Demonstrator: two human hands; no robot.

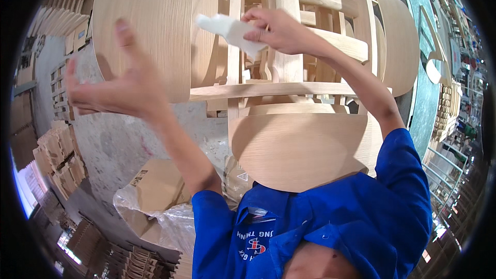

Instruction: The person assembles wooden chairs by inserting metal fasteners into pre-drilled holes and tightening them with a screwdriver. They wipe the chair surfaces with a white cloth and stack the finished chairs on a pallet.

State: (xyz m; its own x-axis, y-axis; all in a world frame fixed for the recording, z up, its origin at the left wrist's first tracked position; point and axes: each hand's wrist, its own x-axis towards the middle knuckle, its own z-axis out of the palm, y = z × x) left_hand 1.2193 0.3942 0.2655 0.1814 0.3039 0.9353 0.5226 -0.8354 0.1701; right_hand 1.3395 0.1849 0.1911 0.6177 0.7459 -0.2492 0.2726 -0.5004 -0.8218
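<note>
"What took up the most room?"

"The grey floor (119,137), and over it a pile of pale wooden frames (283,0), their rails crossing in front of the person."

"And after that?"

"A broad panel (147,26) at the left of the frames, then the person's blue shirt (351,206). Just before the shirt was a smaller rounded panel (299,144). Some cardboard (157,186), partly covered by clear plastic film (178,222), sat lower left."

"How were the hands?"

"The left hand (121,90) was blurred by the broad panel's left side, fingers spread, released. The right hand (281,31) was over the frames, pinching something between thumb and fingers."

"Pinching what?"

"The smallest thing of all: an irregular white piece (227,28). I couldn't tell its material. It was above the frames, its free end pointing left toward the broad panel. Whether it touched the wood, I couldn't tell."
</note>
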